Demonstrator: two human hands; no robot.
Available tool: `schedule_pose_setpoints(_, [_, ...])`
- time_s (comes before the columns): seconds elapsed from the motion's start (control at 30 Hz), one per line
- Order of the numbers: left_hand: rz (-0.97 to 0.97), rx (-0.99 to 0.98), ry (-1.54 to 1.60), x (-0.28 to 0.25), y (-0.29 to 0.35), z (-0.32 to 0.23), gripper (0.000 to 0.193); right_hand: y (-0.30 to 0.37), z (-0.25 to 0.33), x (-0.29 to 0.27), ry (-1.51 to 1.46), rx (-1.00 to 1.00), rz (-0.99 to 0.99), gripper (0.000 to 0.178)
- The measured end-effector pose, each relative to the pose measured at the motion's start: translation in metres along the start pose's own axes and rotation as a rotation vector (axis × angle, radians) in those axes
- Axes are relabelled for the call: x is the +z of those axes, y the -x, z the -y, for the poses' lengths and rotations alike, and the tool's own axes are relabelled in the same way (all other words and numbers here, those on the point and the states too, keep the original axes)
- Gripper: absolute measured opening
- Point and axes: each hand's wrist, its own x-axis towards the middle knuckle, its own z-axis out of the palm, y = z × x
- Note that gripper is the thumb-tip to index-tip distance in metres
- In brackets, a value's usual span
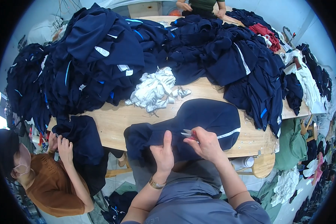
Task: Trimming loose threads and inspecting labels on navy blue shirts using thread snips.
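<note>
A dark navy garment (pixel 209 112) with a white stripe lies spread over the near table edge and my lap. My left hand (pixel 162 155) is at its near part, thumb pointing up and the other fingers curled into the cloth, mostly hidden. Small snips (pixel 186 132) with red handles are gripped in my right hand (pixel 206 145), just above the garment. Their silvery blades point left toward my left thumb and stand slightly apart.
Large heaps of navy garments (pixel 97 48) cover the table's far side, with a pile of white strips (pixel 151 89) before them. At left a co-worker in brown (pixel 56 183) handles navy cloth; another person (pixel 203 5) stands opposite. A white cylindrical object (pixel 244 161) is below the edge.
</note>
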Motion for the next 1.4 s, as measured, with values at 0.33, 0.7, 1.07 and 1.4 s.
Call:
schedule_pose_setpoints(0.33, [-0.021, 0.075, -0.024, 0.002, 0.0, 0.004, 0.023, -0.005, -0.003, 0.003, 0.283, -0.135, 0.052, 0.033])
schedule_pose_setpoints(0.7, [0.005, 0.091, -0.077, 0.003, -0.001, -0.001, 0.018, -0.007, 0.002, 0.002, 0.197, -0.148, 0.034, 0.028])
schedule_pose_setpoints(1.07, [0.228, -0.237, 0.357, -0.017, 0.0, 0.01, 0.039, -0.007, 0.028, 0.033, -0.34, 0.192, -0.149, 0.016])
schedule_pose_setpoints(1.4, [0.214, -0.42, 0.58, -0.004, -0.017, -0.017, 0.026, 0.014, 0.031, 0.007, -0.869, 0.352, 0.437, 0.019])
